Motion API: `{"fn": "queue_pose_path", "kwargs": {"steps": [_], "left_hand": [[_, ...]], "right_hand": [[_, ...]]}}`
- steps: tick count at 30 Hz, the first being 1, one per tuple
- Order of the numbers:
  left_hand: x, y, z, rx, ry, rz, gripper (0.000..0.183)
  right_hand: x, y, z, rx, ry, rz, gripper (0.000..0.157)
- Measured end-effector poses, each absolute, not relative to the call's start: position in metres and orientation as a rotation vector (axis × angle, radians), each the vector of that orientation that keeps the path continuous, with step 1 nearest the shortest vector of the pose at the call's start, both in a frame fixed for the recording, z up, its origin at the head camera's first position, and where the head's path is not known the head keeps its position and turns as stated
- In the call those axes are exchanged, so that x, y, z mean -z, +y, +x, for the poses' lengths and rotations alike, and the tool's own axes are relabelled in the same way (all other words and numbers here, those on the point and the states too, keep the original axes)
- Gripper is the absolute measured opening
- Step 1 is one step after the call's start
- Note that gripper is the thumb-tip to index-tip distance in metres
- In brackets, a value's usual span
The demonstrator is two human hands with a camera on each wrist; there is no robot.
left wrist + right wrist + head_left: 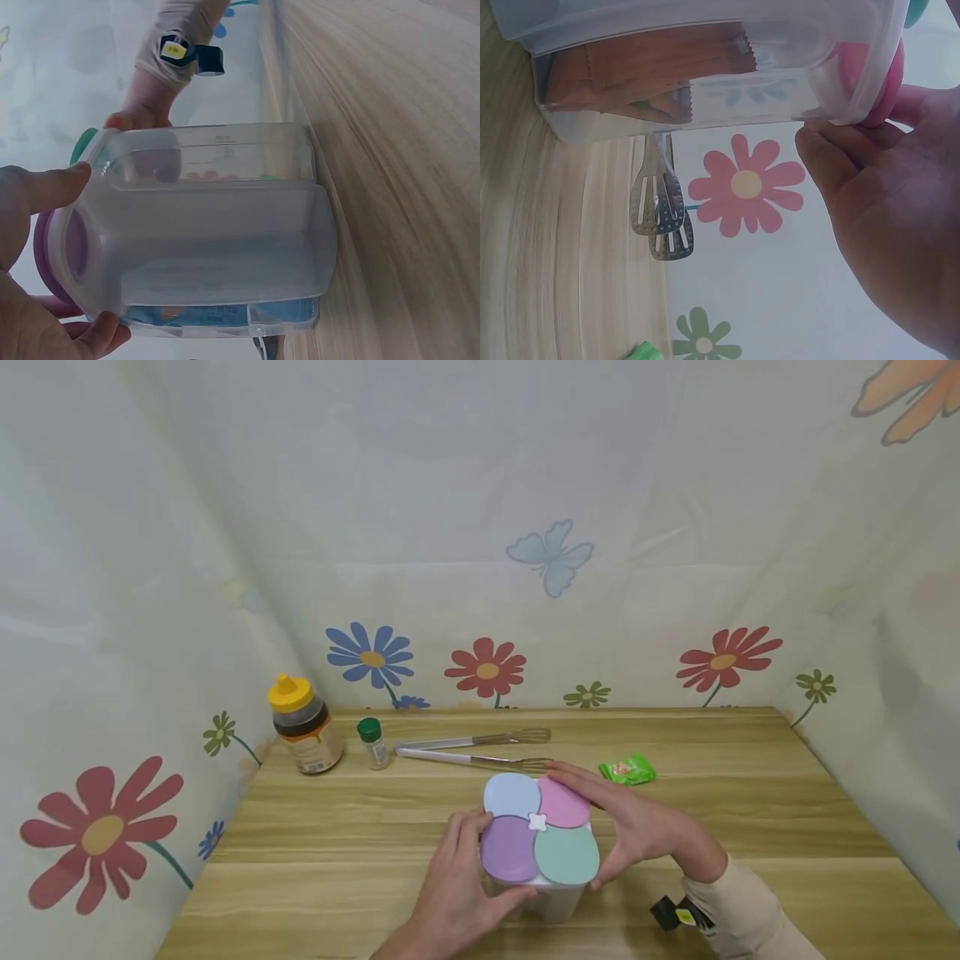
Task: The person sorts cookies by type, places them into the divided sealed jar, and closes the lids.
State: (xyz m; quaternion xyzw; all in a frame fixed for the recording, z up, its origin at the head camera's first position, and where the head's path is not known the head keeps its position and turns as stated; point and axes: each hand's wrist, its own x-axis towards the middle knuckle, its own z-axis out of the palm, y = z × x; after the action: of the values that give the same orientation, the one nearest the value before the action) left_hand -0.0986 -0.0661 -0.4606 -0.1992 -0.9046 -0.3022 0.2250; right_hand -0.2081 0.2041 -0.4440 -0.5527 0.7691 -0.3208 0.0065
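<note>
A clear plastic storage box (225,240) stands on the table, split into four compartments with rounded lids on top. In the head view the lids are light blue, pink, purple (508,850) and green, around a white cross-shaped centre. My left hand (457,885) grips the rim at the purple lid, thumb at the front and fingers on the left side. From the right, my right hand (645,822) holds the rim, fingers at the pink lid and thumb by the green one. Through the walls show a blue packet (202,313) and brown-orange packets (652,67).
Behind the box lie metal tongs (442,757) with slotted ends. A brown bottle (313,745) with a yellow cap and a small green-lidded shaker (377,752) stand at the back left. A green packet (628,770) lies behind the right hand. Flower-printed curtains (450,568) enclose the table.
</note>
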Motion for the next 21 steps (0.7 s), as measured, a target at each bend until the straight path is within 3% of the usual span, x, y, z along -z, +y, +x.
{"fn": "queue_pose_path", "kwargs": {"steps": [21], "left_hand": [[0.4567,-0.0684,-0.0966,0.876,-2.549,-0.536,0.089]], "right_hand": [[0.4397,0.2086,-0.2085,1.044,2.353,-1.721,0.123]]}}
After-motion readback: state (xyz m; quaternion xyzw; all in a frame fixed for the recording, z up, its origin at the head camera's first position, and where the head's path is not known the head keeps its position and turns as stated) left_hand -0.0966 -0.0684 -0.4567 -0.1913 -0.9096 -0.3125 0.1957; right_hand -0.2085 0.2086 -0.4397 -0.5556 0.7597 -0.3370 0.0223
